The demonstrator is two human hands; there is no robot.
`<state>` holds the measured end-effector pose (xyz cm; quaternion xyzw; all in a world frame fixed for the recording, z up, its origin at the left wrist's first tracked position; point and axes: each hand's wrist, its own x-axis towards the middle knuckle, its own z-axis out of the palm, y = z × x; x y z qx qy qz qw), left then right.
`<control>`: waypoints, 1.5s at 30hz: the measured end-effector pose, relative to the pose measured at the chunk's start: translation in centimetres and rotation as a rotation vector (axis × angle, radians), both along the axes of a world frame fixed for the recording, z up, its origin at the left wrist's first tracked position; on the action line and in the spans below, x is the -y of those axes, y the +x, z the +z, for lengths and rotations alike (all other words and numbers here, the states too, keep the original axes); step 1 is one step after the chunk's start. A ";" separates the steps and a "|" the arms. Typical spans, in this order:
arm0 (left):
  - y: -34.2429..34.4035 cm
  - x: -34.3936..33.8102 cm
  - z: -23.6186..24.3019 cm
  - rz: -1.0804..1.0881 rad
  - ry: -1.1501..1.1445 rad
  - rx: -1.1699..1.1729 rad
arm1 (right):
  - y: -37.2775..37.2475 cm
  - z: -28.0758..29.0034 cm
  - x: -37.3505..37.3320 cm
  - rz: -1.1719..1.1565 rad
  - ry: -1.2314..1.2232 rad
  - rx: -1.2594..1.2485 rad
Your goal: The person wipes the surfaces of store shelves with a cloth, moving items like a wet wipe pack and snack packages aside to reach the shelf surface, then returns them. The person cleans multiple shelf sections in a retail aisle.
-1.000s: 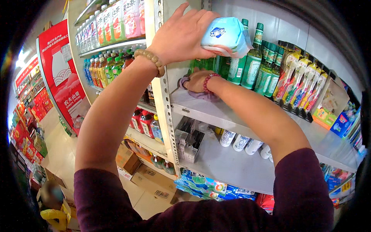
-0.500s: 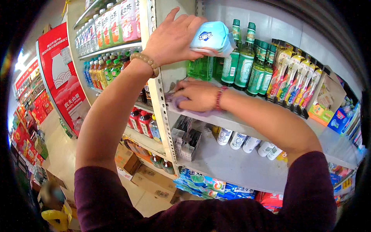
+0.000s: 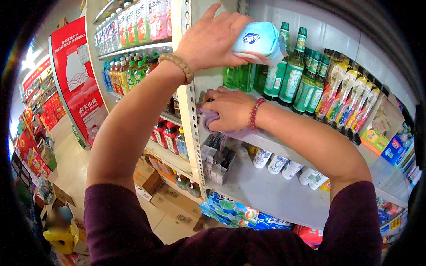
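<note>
As left grip clasps blue pack, right grip holding purple cloth, underneath

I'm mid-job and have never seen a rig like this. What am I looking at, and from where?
There's no machine here: these are a person's two bare hands, below dark purple sleeves. A fisheye camera on the person's head looks down, so straight edges bend near the rim; picture left is the person's left. The left hand holds a light-blue soft plastic package up. The right hand is over a crumpled lavender cloth at the left end of a grey shelf. Green-capped green bottles stand on it, beside colourful packs that look like toothbrushes.
</note>
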<state>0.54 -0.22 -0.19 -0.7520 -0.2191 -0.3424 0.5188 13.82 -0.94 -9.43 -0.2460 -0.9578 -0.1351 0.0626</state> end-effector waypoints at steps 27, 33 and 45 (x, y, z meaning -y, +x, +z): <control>1.9 -1.1 2.4 -0.091 0.021 -0.064 | 7.4 0.1 -1.1 -0.207 -0.082 0.028; 1.8 -0.7 2.5 -0.096 0.045 -0.052 | 1.9 0.5 -5.5 -0.404 -0.083 0.033; -0.4 -0.7 0.0 -0.012 0.015 -0.012 | 4.3 0.4 -3.3 -0.591 -0.016 0.080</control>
